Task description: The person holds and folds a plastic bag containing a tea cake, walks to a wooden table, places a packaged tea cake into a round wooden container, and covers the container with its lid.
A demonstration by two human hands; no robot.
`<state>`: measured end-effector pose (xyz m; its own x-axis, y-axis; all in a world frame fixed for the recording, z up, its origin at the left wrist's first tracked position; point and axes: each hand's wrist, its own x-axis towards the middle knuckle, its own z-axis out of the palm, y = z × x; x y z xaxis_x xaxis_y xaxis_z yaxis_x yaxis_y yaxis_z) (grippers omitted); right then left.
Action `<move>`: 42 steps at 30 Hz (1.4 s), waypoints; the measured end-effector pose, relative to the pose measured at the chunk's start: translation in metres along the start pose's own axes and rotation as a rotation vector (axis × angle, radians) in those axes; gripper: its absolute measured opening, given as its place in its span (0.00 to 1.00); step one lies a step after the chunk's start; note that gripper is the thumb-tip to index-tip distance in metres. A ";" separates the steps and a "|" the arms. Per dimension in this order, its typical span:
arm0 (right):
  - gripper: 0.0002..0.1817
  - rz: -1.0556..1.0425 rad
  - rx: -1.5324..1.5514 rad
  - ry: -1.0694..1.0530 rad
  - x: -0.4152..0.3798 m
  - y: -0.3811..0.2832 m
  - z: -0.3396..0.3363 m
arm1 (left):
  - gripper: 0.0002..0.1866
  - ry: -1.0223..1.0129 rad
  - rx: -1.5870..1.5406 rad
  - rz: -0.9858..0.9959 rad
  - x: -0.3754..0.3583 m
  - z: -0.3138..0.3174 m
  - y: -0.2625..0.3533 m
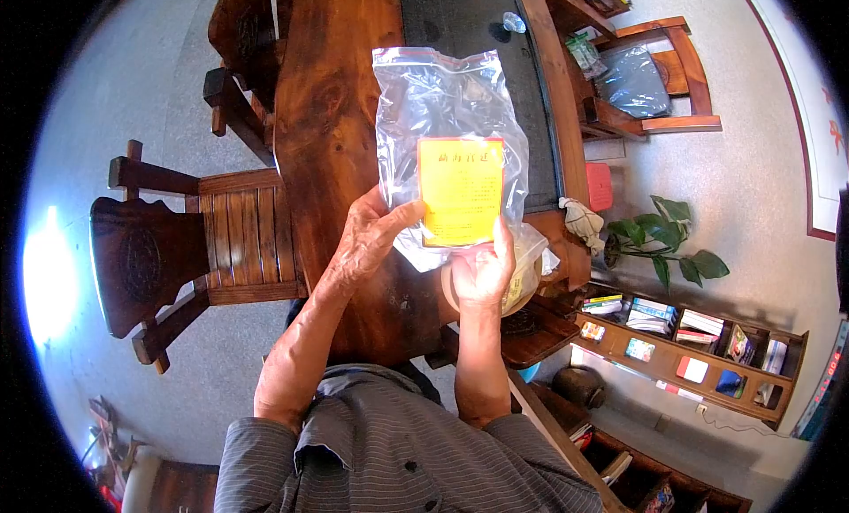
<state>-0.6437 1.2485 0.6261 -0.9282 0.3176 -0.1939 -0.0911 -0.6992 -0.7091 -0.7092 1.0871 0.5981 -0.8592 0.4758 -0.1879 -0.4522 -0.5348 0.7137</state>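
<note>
My left hand (376, 230) pinches the lower left side of a clear plastic zip bag (442, 102), its thumb at the edge of a yellow card (462, 190). The card has a red border and printed characters, and it shows at the bag's lower part; whether it lies inside or on top is hard to tell. My right hand (485, 270) grips the bag's bottom edge from below, thumb along the card's right corner. Behind my right hand, a round pale-yellow wrapped package (526, 274) rests on the wooden table (332, 97), partly hidden by the hand.
A dark tray (451, 18) is set into the table, with a small clear glass object (513, 22) on it. Wooden chairs (243, 234) stand left. To the right are another chair (699, 75), a potted plant (663, 230) and a shelf (690, 349) of books.
</note>
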 end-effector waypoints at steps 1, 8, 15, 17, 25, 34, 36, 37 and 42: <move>0.23 0.000 -0.002 0.003 0.000 0.000 0.000 | 0.23 0.001 0.005 0.000 0.000 0.000 0.000; 0.23 -0.010 -0.023 0.020 -0.001 0.001 0.002 | 0.21 0.012 0.025 -0.018 -0.001 0.001 0.003; 0.24 -0.021 -0.018 0.025 -0.002 0.003 -0.002 | 0.22 -0.004 0.021 -0.007 0.002 -0.004 -0.005; 0.24 -0.019 -0.017 0.022 -0.002 0.003 -0.003 | 0.22 -0.003 0.033 -0.013 0.003 -0.006 -0.006; 0.24 -0.013 -0.015 -0.007 -0.003 0.002 0.000 | 0.22 -0.003 0.033 -0.012 0.002 -0.005 -0.005; 0.23 -0.019 -0.014 0.002 -0.005 0.003 0.003 | 0.21 -0.007 0.040 -0.019 -0.001 -0.005 -0.004; 0.23 -0.019 -0.001 0.004 -0.005 0.004 -0.002 | 0.22 -0.009 0.038 -0.024 -0.002 -0.005 -0.003; 0.23 -0.019 0.005 0.004 -0.005 0.005 -0.004 | 0.22 -0.007 0.045 -0.024 -0.003 -0.005 -0.001; 0.24 -0.017 -0.019 0.009 -0.006 0.005 -0.005 | 0.23 -0.001 0.040 -0.028 -0.005 -0.002 0.004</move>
<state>-0.6371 1.2462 0.6204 -0.9232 0.3355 -0.1875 -0.1002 -0.6812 -0.7252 -0.7068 1.0814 0.6005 -0.8464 0.4904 -0.2074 -0.4659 -0.4935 0.7344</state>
